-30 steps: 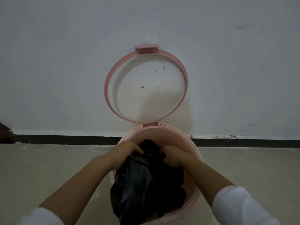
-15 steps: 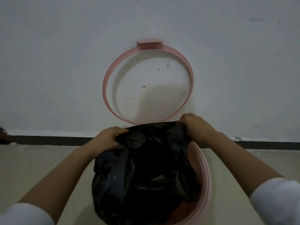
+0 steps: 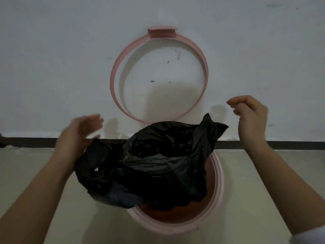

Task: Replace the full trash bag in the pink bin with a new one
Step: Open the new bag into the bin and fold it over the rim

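A crumpled black trash bag (image 3: 158,164) bulges up out of the pink bin (image 3: 219,182) and hides most of the bin's mouth. My left hand (image 3: 79,136) is blurred, fingers stretched out, palm against the bag's upper left edge, not clearly gripping it. My right hand (image 3: 249,115) hovers to the right of the bag's raised corner, fingers loosely curled, holding nothing and not touching the bag. The bin's pink ring lid (image 3: 116,81) stands flipped up against the wall behind.
The bin stands on a beige floor (image 3: 35,173) close to a white wall (image 3: 52,67) with a dark baseboard (image 3: 281,145). White sleeve cuffs show at the bottom right corner.
Both hands have come off the bag's top edge and spread apart, the right one up and to the right. The bag has slumped wider over the bin.
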The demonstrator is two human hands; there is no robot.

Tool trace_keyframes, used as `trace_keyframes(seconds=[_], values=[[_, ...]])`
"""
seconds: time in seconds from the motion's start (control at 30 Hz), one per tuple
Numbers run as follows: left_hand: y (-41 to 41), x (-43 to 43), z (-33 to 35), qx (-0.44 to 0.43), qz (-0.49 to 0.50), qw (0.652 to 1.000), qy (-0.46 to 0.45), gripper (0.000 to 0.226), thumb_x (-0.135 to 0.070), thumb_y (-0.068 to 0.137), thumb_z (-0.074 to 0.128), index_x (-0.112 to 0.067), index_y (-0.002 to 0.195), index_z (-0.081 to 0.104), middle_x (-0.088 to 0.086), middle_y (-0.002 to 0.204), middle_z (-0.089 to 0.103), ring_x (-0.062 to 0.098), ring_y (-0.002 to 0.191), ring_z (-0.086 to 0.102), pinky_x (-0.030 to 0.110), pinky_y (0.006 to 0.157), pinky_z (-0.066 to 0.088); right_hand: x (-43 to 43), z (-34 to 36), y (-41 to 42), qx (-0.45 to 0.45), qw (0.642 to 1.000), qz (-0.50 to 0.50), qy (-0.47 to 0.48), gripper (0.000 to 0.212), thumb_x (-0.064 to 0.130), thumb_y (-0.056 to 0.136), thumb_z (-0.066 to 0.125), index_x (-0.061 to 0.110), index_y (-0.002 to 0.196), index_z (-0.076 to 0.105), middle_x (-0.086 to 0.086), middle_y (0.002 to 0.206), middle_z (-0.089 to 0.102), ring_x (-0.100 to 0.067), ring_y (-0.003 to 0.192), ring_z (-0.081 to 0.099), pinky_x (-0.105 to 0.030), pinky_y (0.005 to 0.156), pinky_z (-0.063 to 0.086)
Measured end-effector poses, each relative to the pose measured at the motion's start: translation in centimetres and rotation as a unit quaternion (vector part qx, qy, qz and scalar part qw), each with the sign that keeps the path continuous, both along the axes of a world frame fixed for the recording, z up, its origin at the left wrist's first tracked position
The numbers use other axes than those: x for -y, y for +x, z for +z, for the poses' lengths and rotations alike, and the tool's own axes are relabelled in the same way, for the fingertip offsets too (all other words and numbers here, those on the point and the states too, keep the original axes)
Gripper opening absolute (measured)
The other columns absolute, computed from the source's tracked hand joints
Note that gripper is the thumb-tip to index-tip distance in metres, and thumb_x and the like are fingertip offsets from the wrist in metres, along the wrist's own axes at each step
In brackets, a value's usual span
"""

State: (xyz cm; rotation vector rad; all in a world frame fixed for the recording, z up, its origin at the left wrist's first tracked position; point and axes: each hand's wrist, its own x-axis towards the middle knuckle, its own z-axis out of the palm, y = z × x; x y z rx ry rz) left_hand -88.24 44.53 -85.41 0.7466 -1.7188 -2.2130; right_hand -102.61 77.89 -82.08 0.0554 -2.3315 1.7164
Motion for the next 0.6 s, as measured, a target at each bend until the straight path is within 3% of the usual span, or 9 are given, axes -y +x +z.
trace_keyframes(seconds=[0.07,0.13,0.17,0.23,0.3,0.37,0.43,0.53,0.6], values=[[1.0,-0.9,2.3,-0.048,-0.01,0.986,-0.159,0.035,-0.025,0.092,0.036,-0.024,0.097,0.07,-0.011,0.098,0.075,0.012,0.114,0.061,0.038,0.101,0.044,1.2,1.2,3.2,-0.1,0.974,0.141,0.144,0.029,0.014,0.069,0.047,0.01,0.087,0.069,0.002,0.094,0.068,-0.011,0.094,0.059,-0.023,0.084,0.044],[2.4,-3.0,4.0,-0.055,-0.16,0.927,-0.335,0.035,-0.039,0.087,0.042,-0.03,0.108,0.068,-0.016,0.11,0.069,0.0,0.108,0.061,0.038,0.101,0.044,2.6,0.0,5.9,-0.125,0.875,0.292,0.366,0.038,0.032,0.078,0.047,0.015,0.102,0.07,0.001,0.117,0.066,-0.016,0.121,0.052,-0.039,0.107,0.034],[3.0,-4.4,4.4,0.002,-0.256,0.868,-0.425,0.045,-0.054,0.082,0.043,-0.033,0.117,0.062,-0.017,0.116,0.066,-0.001,0.11,0.059,0.04,0.104,0.042,2.9,-0.8,6.7,-0.115,0.812,0.342,0.458,0.044,0.044,0.083,0.041,0.019,0.105,0.069,0.002,0.127,0.062,-0.015,0.133,0.042,-0.045,0.115,0.021],[4.0,-6.8,2.8,0.095,-0.374,0.686,-0.616,0.08,-0.073,0.072,0.039,-0.028,0.139,0.042,-0.01,0.134,0.056,0.009,0.127,0.049,0.042,0.117,0.022,2.3,-2.1,7.4,-0.117,0.73,0.366,0.566,0.055,0.053,0.089,0.029,0.021,0.091,0.074,0.003,0.123,0.065,-0.015,0.136,0.039,-0.046,0.117,0.003],[5.4,-8.2,0.7,0.065,-0.379,0.6,-0.702,0.08,-0.065,0.07,0.045,-0.02,0.136,0.047,-0.003,0.121,0.066,0.014,0.119,0.056,0.037,0.116,0.018,0.4,-2.9,8.0,-0.157,0.719,0.323,0.595,0.057,0.047,0.09,0.031,0.017,0.065,0.073,0.002,0.084,0.073,-0.019,0.11,0.062,-0.047,0.115,0.008],[6.8,-8.7,-0.2,-0.008,-0.357,0.618,-0.7,0.047,-0.05,0.071,0.051,-0.025,0.107,0.066,-0.008,0.086,0.071,0.013,0.086,0.068,0.03,0.087,0.046,-2.1,-3.4,9.0,-0.179,0.743,0.269,0.587,0.051,0.044,0.086,0.039,0.016,0.05,0.063,0.005,0.059,0.061,-0.021,0.079,0.065,-0.045,0.11,0.019],[8.8,-9.2,-1.3,-0.054,-0.382,0.632,-0.672,0.026,-0.046,0.072,0.052,-0.033,0.091,0.066,-0.014,0.074,0.064,0.007,0.072,0.063,0.021,0.062,0.045,-4.8,-4.5,10.5,-0.153,0.753,0.238,0.594,0.048,0.046,0.082,0.042,0.017,0.047,0.056,0.005,0.055,0.055,-0.02,0.072,0.061,-0.042,0.101,0.024],[12.2,-10.2,-4.0,-0.076,-0.437,0.623,-0.645,0.02,-0.04,0.075,0.057,-0.039,0.094,0.061,-0.018,0.079,0.059,0.002,0.074,0.056,0.016,0.061,0.037,-7.9,-7.4,12.9,-0.109,0.761,0.22,0.601,0.048,0.055,0.083,0.04,0.022,0.051,0.056,0.007,0.06,0.056,-0.016,0.076,0.061,-0.041,0.099,0.025],[14.2,-10.1,-6.6,-0.08,-0.458,0.628,-0.623,0.024,-0.036,0.08,0.057,-0.041,0.104,0.059,-0.019,0.089,0.06,0.001,0.08,0.055,0.016,0.065,0.037,-8.8,-9.0,13.8,-0.087,0.793,0.195,0.57,0.05,0.06,0.086,0.034,0.025,0.06,0.058,0.011,0.066,0.058,-0.01,0.08,0.058,-0.037,0.099,0.024]])
